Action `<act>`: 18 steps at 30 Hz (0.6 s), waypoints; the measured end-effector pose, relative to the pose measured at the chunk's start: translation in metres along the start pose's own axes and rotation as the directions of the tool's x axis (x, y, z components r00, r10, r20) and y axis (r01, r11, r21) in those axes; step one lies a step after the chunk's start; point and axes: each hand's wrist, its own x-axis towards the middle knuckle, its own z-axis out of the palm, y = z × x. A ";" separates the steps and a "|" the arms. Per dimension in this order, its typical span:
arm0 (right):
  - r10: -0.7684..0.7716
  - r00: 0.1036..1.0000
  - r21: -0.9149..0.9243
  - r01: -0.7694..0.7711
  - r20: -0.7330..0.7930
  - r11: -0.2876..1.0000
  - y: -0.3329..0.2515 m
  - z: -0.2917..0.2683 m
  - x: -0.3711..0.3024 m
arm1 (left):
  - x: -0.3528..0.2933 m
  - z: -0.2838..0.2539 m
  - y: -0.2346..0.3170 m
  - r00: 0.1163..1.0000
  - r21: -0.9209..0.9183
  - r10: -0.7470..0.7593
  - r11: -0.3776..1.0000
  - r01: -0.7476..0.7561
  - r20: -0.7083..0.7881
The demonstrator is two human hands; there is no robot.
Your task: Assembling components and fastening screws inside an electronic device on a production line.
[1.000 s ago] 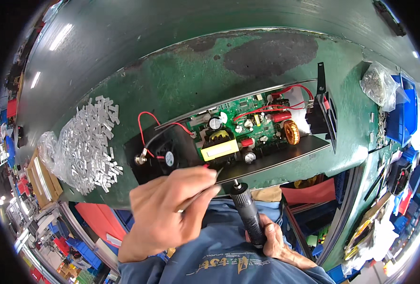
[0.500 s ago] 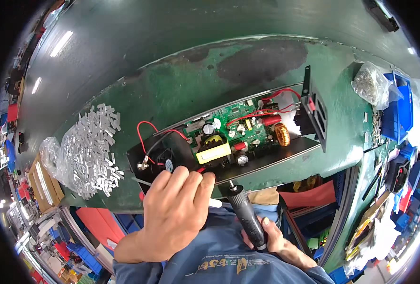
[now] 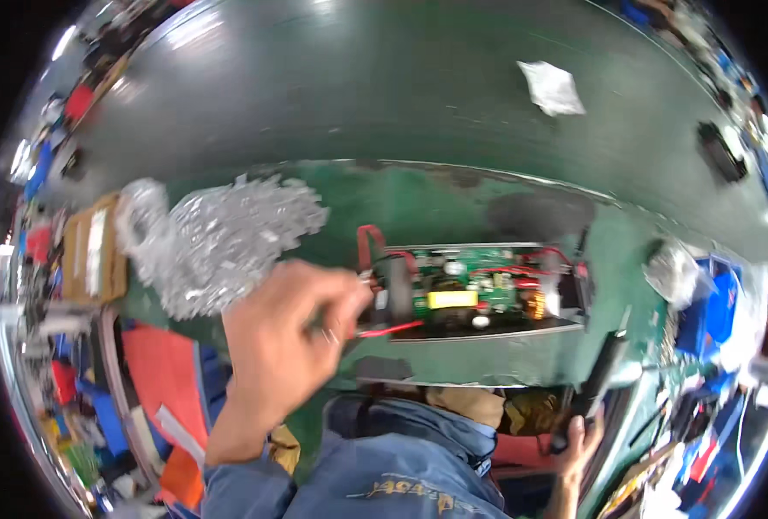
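Green circuit board [image 3: 470, 290] lies just right of left hand [image 3: 284, 342].

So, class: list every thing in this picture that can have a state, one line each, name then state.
Black case: open-topped, flat on the green bench.
Green circuit board: exposed inside the case.
Red wire: looped up, loose.
Left hand: raised, fingers pinched at the case's left end.
Right hand: closed around a black tool, off the bench.
Clear bag of parts: lying open.
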 end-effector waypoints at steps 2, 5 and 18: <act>-0.042 0.991 -0.219 0.013 -0.130 0.976 -0.029 -0.003 0.023 | -0.004 -0.010 -0.048 0.970 0.174 -0.204 0.958 0.226 -0.134; -0.398 0.911 -0.588 0.264 -0.109 0.765 -0.048 0.005 0.075 | -0.027 -0.016 -0.114 0.946 0.313 -0.280 0.895 0.319 -0.164; -0.783 0.616 -0.461 0.721 0.085 0.517 -0.074 0.096 0.064 | -0.039 -0.004 -0.129 0.960 0.202 -0.202 0.950 0.240 -0.192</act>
